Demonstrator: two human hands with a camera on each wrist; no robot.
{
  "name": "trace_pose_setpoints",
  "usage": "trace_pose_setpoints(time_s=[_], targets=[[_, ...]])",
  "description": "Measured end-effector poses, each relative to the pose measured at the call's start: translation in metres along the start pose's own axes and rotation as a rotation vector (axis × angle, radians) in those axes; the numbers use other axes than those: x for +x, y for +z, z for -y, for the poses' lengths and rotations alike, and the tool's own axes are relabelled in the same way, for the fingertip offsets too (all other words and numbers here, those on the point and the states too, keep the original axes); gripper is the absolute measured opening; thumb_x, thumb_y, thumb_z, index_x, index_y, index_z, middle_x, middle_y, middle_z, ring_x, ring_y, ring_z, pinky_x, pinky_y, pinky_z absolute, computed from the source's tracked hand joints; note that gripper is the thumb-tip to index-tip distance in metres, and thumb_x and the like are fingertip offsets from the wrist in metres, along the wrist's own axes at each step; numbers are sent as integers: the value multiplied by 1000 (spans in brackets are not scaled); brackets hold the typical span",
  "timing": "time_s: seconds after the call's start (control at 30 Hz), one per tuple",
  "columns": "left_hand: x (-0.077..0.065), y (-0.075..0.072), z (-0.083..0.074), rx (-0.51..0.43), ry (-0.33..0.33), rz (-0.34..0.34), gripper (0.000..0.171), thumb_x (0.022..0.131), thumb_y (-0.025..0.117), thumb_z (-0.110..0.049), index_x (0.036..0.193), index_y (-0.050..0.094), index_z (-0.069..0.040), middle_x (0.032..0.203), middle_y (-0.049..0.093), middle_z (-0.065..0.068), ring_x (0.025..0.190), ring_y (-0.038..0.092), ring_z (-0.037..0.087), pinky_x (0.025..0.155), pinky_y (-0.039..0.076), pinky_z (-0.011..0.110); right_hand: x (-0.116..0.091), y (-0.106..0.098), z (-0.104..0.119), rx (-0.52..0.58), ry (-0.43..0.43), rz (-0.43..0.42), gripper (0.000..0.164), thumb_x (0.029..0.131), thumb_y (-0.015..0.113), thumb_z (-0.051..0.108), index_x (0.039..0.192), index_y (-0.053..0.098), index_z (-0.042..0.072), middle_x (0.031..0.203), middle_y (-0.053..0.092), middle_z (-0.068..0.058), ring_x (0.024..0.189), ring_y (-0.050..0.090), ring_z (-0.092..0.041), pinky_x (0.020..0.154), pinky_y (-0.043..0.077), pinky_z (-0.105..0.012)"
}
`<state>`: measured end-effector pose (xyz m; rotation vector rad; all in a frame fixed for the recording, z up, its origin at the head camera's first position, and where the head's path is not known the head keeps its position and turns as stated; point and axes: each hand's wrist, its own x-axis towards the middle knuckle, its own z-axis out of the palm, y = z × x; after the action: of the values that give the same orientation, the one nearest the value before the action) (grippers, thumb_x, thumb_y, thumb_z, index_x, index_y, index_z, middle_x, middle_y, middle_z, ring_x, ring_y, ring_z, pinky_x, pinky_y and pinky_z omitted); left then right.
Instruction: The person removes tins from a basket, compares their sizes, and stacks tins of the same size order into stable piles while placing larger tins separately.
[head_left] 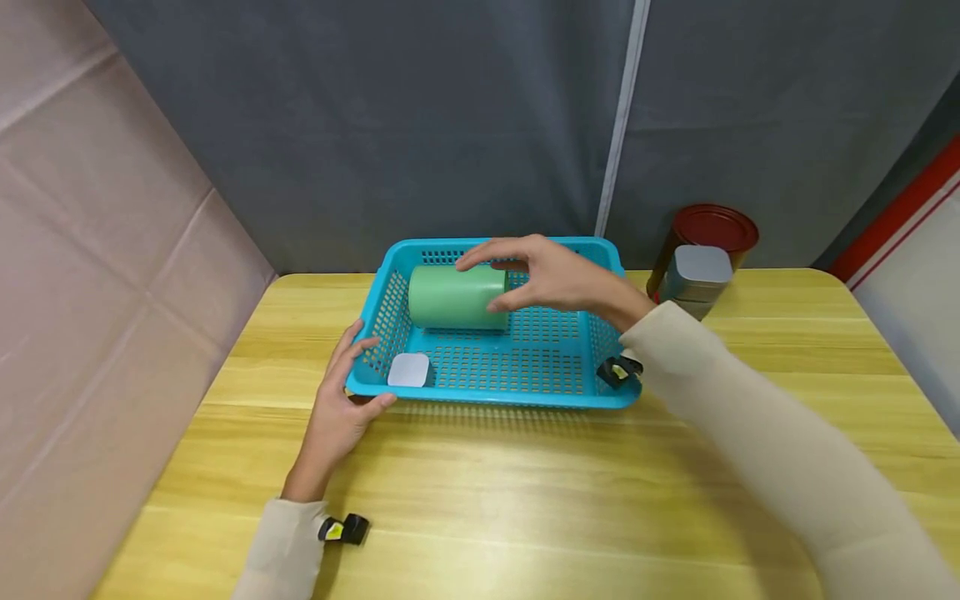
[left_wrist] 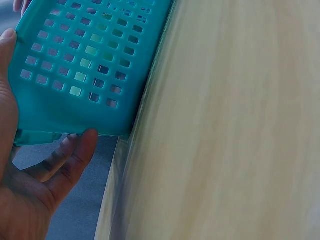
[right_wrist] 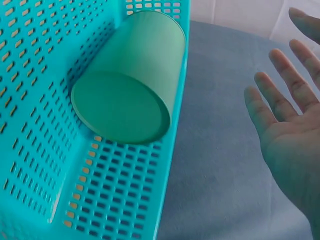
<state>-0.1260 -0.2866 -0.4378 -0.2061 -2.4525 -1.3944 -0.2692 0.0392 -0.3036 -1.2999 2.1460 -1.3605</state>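
A blue perforated plastic basket (head_left: 495, 399) stands on the wooden table. In the head view, my left hand (head_left: 339, 417) holds its front left corner, with the thumb at the front rim and the fingers at the left side. Inside, a green cylindrical canister (head_left: 450, 298) lies on its side near the back left. A small tin with a pale, rounded-square top (head_left: 409, 369) sits in the front left corner. My right hand (head_left: 551, 275) hovers over the canister's right end, fingers spread. The right wrist view shows that hand (right_wrist: 295, 120) apart from the canister (right_wrist: 135, 80), holding nothing.
Behind the basket's right side stands a brown canister with a dark red lid (head_left: 715, 227). A grey-topped tin (head_left: 702, 263) is in front of it. A grey curtain (head_left: 375, 133) rises behind the table (head_left: 480, 508), and a pale wall covering (head_left: 112, 275) bounds the left.
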Motion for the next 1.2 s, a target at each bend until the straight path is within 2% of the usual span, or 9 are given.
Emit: trace_pose_setpoints(time_s=[0.23,0.47,0.57,0.83,0.93,1.07,1.2], targets=[[-1,0,-2,-19,3,2,74,81,86,-1,147,54,-6,175,22,-3,160,19,34,110,31,5,24,17,-10,4,28,142,53,87,78,4,139,68,10,148,63,-4,144,50,-20,122,40,-46],[-2,-1,-1,-22,10,5,74,81,86,-2,147,54,-8,174,22,-3,160,20,34,109,32,6,45,33,-16,12,59,273,54,88,79,1,141,66,7,150,61,-5,146,48,-21,122,40,-47],[-3,-2,0,-19,14,3,74,81,87,-2,147,54,-8,174,22,-3,160,21,34,109,32,6,52,41,-18,20,69,311,56,88,80,-1,141,66,8,152,60,-6,148,47,-24,121,40,-51],[-2,-3,0,-3,6,9,73,82,87,-3,148,54,-10,174,22,-5,159,21,34,109,32,5,66,59,-22,4,86,389,59,87,80,-1,143,65,9,153,60,-2,151,44,-22,122,39,-49],[-2,-3,0,-3,8,9,73,82,87,-2,147,54,-10,174,22,-4,159,22,34,110,31,5,70,66,-25,13,103,416,59,86,80,-1,143,64,7,152,60,-3,151,44,-27,123,37,-52],[-3,-3,-1,-5,6,13,73,82,86,-2,147,54,-9,175,21,-4,159,21,34,110,30,6,75,75,-27,-3,125,441,61,85,80,0,143,64,8,151,61,-3,148,46,-36,120,42,-50],[-4,-4,-3,-6,1,14,73,82,86,-2,148,54,-10,175,20,-4,160,20,34,110,31,5,80,83,-26,-13,145,456,61,86,80,1,144,64,11,152,59,-2,148,46,-36,112,50,-42]])
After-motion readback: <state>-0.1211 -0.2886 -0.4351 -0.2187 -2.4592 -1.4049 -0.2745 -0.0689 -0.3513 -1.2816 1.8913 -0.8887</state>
